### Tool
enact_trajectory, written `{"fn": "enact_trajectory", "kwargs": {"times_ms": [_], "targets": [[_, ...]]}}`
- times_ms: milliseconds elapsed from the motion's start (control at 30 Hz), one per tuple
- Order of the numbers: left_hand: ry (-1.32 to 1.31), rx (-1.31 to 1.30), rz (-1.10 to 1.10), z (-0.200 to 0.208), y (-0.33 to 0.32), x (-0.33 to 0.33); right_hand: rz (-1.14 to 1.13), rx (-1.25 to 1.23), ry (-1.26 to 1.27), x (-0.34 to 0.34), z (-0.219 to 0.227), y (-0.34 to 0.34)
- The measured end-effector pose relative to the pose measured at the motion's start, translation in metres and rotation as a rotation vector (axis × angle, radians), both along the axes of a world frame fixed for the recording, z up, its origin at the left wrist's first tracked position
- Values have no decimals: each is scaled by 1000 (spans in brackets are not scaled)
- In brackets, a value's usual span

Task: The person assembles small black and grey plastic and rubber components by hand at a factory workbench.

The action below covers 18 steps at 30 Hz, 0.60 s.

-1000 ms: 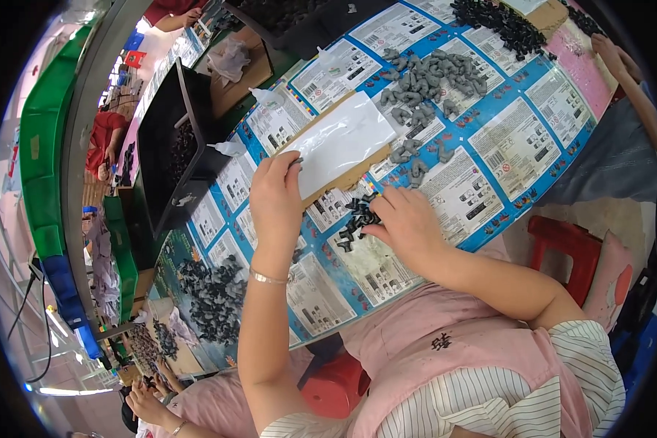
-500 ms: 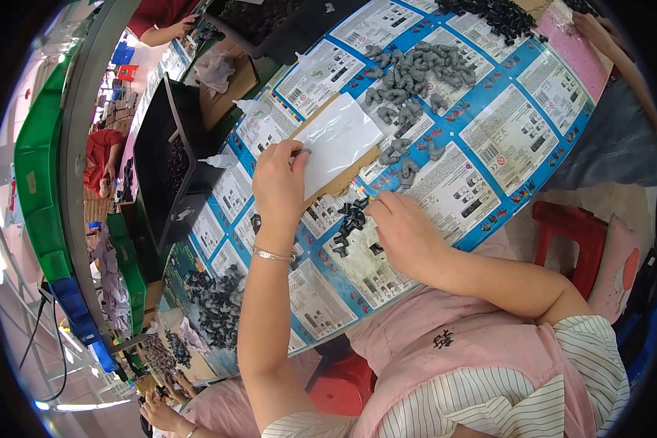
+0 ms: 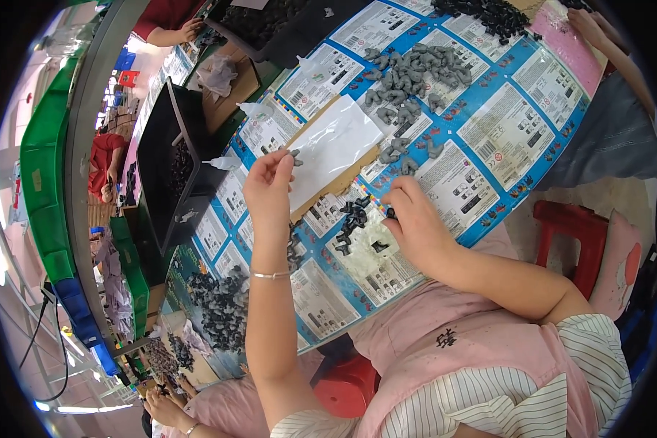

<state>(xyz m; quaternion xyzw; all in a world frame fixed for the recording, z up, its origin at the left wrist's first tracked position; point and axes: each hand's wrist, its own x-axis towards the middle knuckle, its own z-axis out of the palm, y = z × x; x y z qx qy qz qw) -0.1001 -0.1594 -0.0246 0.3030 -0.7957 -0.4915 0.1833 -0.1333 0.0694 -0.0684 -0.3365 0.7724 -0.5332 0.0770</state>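
My left hand (image 3: 269,191), closed in a pinch, holds a small grey moulded plastic piece (image 3: 296,155) over the left edge of a white sheet (image 3: 339,139) on brown cardboard. To its right, my right hand (image 3: 418,226) has thumb and fingers together on a small black plastic piece (image 3: 391,213), mostly hidden by the fingers. Just left of that hand lies a small heap of black pieces (image 3: 354,217), with one stray black piece (image 3: 379,247) nearer me. Beyond the sheet spreads a pile of grey pieces (image 3: 425,67).
Printed blue-and-white sheets (image 3: 507,131) cover the table. White nozzle bottles (image 3: 254,109) stand along its left side by a black bin (image 3: 169,168). Dark pieces are heaped at near left (image 3: 223,310) and far right (image 3: 489,16). A red stool (image 3: 573,237) stands right; other people work nearby.
My left hand has shifted left and slightly toward me, bringing the grey piece more into sight. My right hand has drawn a little right, away from the black heap, with a black piece in its fingers.
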Motion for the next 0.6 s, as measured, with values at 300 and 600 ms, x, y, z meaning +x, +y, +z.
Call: {"fn": "enact_trajectory", "kwargs": {"times_ms": [300, 600], "targets": [[248, 944, -27, 25, 45, 59, 51, 50, 212, -3, 7, 7], [255, 967, -35, 31, 88, 89, 167, -213, -506, 13, 35, 15]]}}
